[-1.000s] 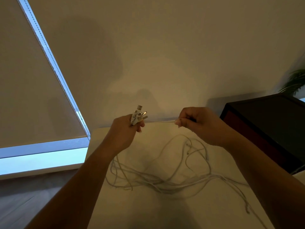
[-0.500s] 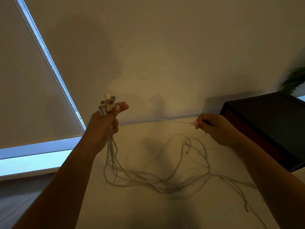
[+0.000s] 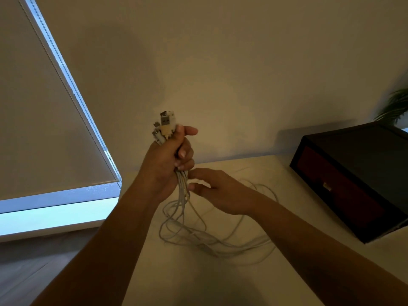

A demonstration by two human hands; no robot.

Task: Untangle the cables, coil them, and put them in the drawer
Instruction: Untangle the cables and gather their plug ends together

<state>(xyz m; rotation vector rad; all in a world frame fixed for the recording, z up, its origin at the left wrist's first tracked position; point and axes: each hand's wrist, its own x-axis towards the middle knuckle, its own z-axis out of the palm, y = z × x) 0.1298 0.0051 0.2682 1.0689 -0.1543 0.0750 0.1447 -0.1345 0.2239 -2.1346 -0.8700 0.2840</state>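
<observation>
My left hand [image 3: 167, 164] is raised above the table and shut on a bunch of white cables, whose plug ends [image 3: 165, 127] stick up out of my fist. The cables hang down from the fist and spread into a loose tangle [image 3: 198, 235] on the white table [image 3: 198, 283]. My right hand [image 3: 218, 191] sits just right of the hanging strands, under the left fist, fingers apart and fingertips at the strands. It holds nothing that I can see. The dark drawer box [image 3: 357, 180] stands at the right, its red drawer front shut.
A wall runs behind the table. A window with a lowered roller blind [image 3: 44, 129] is at the left, and the floor shows below it. A plant [image 3: 395, 107] peeks in behind the dark box at the far right.
My left hand has lifted the plug ends higher and moved toward the centre. My right hand let go of the strand it pulled out to the right and came back to the hanging cables.
</observation>
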